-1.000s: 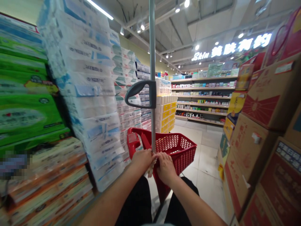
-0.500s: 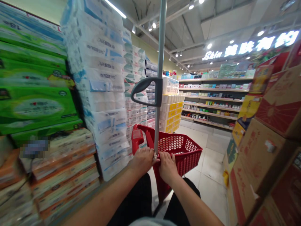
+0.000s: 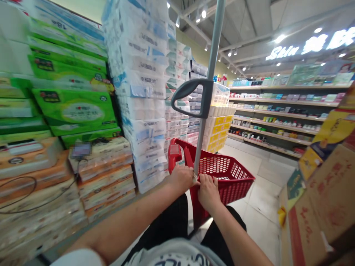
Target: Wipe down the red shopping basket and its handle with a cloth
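A red plastic shopping basket (image 3: 230,190) with perforated walls stands in front of my legs, its open top facing up. My left hand (image 3: 181,179) is closed over its near rim, left of the pole. Fingers curled, my right hand (image 3: 208,190) grips the same rim just to the right. A grey metal pole (image 3: 217,40) rises between the hands, leaning slightly right, and carries a dark grey loop handle (image 3: 205,98). Something small and whitish lies by my left fingers at the pole's foot; I cannot make out what. The red handle part (image 3: 174,153) stands beyond my left hand.
Tall stacks of white tissue packs (image 3: 145,111) and green packs (image 3: 80,111) line the left side. Orange-and-white packs (image 3: 108,184) sit lower, with a cable across them. Cardboard boxes (image 3: 332,184) stand at right. Stocked shelves (image 3: 277,99) run behind the tiled floor (image 3: 263,173).
The view has turned left, so the basket, pole and stacks sit further right in the picture. Both hands keep their hold on the rim.
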Available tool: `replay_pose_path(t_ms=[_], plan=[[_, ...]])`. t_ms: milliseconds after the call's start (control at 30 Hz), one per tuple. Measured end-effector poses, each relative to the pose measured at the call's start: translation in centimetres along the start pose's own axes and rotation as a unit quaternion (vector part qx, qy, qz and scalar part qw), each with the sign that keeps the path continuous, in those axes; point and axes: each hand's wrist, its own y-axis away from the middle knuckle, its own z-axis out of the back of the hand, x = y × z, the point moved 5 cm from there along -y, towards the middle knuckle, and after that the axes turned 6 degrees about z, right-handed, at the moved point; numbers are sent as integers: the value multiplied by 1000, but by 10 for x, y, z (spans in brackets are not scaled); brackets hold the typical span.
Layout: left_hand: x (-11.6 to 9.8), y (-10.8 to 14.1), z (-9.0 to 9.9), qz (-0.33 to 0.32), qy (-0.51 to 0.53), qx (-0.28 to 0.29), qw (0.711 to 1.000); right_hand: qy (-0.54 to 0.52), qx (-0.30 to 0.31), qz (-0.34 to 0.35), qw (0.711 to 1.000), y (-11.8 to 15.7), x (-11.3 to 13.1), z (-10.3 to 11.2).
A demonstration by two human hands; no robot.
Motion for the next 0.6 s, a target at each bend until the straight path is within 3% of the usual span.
replay_pose_path(t_ms=[67,100,233,300,367,533,600], plan=[[0,4,2,10,5,-13,1000,-7,-1,-1,1000,0,-1,0],[2,2,4,17,12,6,1000,-14,-1,1,1000,-1,-1,0],[9,-21,11,1,33,164,986,-27,-2,-2,1000,-2,0,2],[9,-27,12,-23,44,214,976,-27,-1,-8,1000,-2,0,3],[6,-25,10,-15,43,189,981,-28,-2,-9,1000,-2,0,3],[-3,2,6,25,23,30,999,-31,-1,-11,999,0,-4,3],[-1,1,8,30,23,24,999,-34,0,-6,999,0,-4,3]])
